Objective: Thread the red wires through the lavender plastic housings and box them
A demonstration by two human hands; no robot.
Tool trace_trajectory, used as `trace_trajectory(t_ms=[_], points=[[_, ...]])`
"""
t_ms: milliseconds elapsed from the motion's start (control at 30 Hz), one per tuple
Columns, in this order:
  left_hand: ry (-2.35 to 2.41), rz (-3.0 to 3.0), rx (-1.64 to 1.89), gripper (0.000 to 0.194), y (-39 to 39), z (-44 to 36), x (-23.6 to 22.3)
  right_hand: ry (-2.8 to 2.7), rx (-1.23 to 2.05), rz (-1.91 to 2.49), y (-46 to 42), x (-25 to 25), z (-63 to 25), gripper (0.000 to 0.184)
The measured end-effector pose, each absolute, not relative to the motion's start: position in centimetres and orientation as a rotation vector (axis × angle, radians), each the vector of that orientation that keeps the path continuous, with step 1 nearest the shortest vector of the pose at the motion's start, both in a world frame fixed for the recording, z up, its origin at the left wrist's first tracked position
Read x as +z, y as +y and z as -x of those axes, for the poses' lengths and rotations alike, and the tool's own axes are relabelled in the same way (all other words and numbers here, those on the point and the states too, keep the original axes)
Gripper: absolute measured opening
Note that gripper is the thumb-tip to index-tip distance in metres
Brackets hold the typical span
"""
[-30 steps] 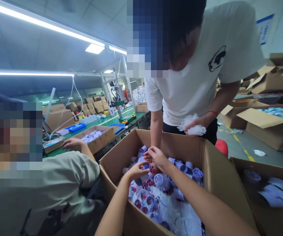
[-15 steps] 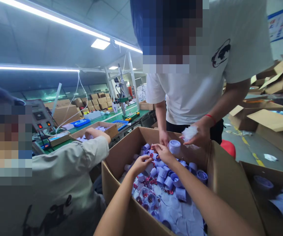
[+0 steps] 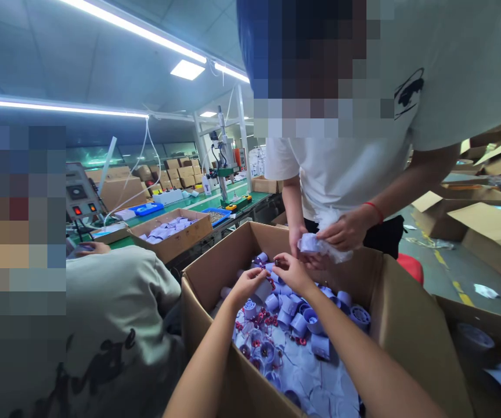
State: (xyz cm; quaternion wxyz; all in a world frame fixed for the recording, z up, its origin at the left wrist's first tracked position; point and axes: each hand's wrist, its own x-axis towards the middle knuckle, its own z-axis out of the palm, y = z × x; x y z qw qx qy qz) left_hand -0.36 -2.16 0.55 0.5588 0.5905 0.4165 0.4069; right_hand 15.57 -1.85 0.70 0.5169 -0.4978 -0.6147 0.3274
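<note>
Over a large cardboard box [image 3: 389,325], my left hand [image 3: 249,284] and my right hand [image 3: 292,271] come close together, fingertips pinched. Between the right fingertips shows a small dark part [image 3: 276,263], too small to name. Whatever the left fingertips grip is hard to make out; small red parts hang just beside them. Inside the box, several short pale-lilac plastic cylinders [image 3: 320,346] lie piled under my hands. Small red parts with thin wires [image 3: 264,319] and clear cups [image 3: 266,352] lie toward the near left.
Across the box, a co-worker's hands [image 3: 341,231] hold a lilac cylinder [image 3: 309,242] and clear plastic bags [image 3: 336,253]. Another person [image 3: 119,325] sits close at left. A green workbench [image 3: 193,204] carries a carton of lilac parts [image 3: 180,249]. More cartons [image 3: 489,232] stand at right.
The co-worker's hand has come up out of the box with a lilac cylinder and brought it to the bags. My hands have moved slightly apart. The seated person's arm has drawn back left.
</note>
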Motion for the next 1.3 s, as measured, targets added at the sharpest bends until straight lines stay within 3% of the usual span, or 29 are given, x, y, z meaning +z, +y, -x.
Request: trace_trajectory(t_ms=[533,1067,1167,1300], points=[[1.021,-1.323,1.079,0.06,-1.5,1.0,0.3,-1.308,0.372,1.488,-0.7,-0.3,-16.6,0.016],[1.099,-1.358,1.121,0.034,-0.2,1.4,-1.3,-1.264,0.461,1.444,-0.7,-1.3,-14.5,0.017],[1.106,-1.346,1.151,0.039,-0.3,1.8,-1.2,-1.246,0.532,1.361,-0.9,-0.9,-14.6,0.014],[1.029,-1.345,1.129,0.058,-0.9,2.0,-0.5,-1.278,0.698,1.229,-1.4,-0.9,-14.3,0.012]])
